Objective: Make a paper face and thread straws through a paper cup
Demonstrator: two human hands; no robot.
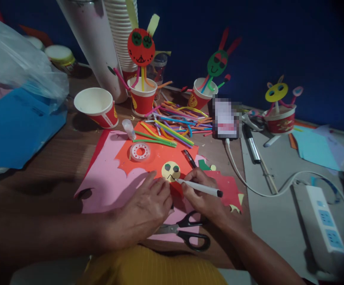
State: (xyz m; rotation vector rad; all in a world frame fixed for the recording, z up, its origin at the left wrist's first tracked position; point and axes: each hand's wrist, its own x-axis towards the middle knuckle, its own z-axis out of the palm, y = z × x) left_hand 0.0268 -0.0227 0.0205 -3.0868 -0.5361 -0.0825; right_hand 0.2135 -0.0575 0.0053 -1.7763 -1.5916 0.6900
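Head view: right grip (pixel 207 204) closed round white marker (pixel 201 187), left grip (pixel 144 206) unclear by yellow face (pixel 171 171); red cup's label (pixel 110 119) illegible.

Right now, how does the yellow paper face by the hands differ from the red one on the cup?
The yellow face lies on the orange sheet; the red face stands raised above its cup. The yellow face shows no ears, while the red face has two tall pale ears. The yellow face's mouth is an angular line; the red face's curves upward. Both are round with two green eyes.
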